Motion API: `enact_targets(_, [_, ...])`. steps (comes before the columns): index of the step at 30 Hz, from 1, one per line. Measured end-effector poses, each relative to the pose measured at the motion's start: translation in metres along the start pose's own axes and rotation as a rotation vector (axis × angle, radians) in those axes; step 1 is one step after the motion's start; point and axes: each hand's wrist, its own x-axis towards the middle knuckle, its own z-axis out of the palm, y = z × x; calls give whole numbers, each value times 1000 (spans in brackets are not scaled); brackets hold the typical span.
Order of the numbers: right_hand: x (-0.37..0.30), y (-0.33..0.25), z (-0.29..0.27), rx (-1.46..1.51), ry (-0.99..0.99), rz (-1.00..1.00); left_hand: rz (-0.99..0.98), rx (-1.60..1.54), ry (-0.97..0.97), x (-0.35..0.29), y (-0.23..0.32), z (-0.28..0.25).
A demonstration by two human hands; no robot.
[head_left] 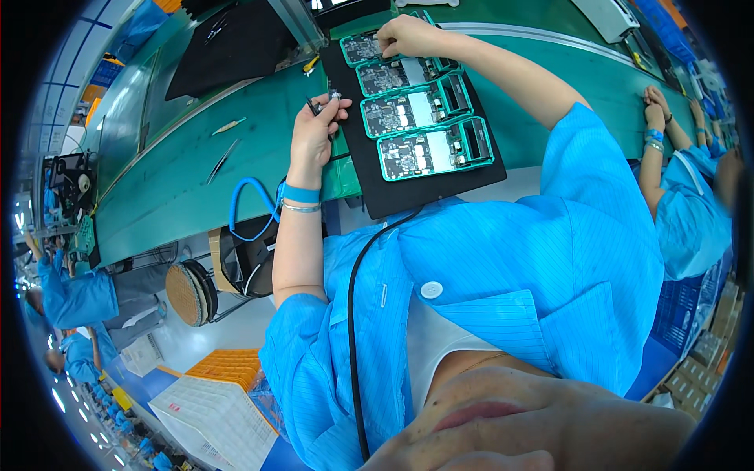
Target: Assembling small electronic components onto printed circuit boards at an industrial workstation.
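Four-sided teal frames with circuit boards (pixel 404 157) in them lie in a column on a black mat (pixel 416 192). My right hand (pixel 408 35) is at the farthest board (pixel 361 49), fingers curled down onto it. Whatever those fingertips pinch is hidden. Left of the column, my left hand (pixel 316 129) is closed with the palm turned up. Between its thumb and fingers shows a small dark and silver part (pixel 316 107), too small to name. A blue wrist strap (pixel 301 194) with a coiled blue cord (pixel 243 212) is on my left wrist.
Tweezers (pixel 223 161) and a small pale tool (pixel 228 126) lie on the green bench (pixel 181 188) at left. A black cloth (pixel 228 51) covers the far left. A metal post (pixel 298 23) rises behind the mat. Co-workers' hands (pixel 654 106) are at the right.
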Motion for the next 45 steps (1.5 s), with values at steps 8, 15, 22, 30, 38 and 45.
enact_targets(8, [-8, -13, 4, -146, 32, 28, 33, 45, -7, -3, -1, 4])
enact_targets(15, [-10, -26, 6, -170, 112, -13, 103, 139, -2, -10, 3, 9])
enact_targets(22, [-6, -13, 13, -200, 57, -71, 141, 231, 5, -18, 13, 10])
enact_targets(30, [-9, -21, 14, -151, 81, -151, 157, 259, -4, -21, 12, 12])
enact_targets(38, [-29, -90, -3, 17, 5, -421, 243, 328, -164, -17, 10, 22])
enact_targets(45, [-42, -59, -7, -21, 61, -298, 170, 248, -78, -26, 11, 14])
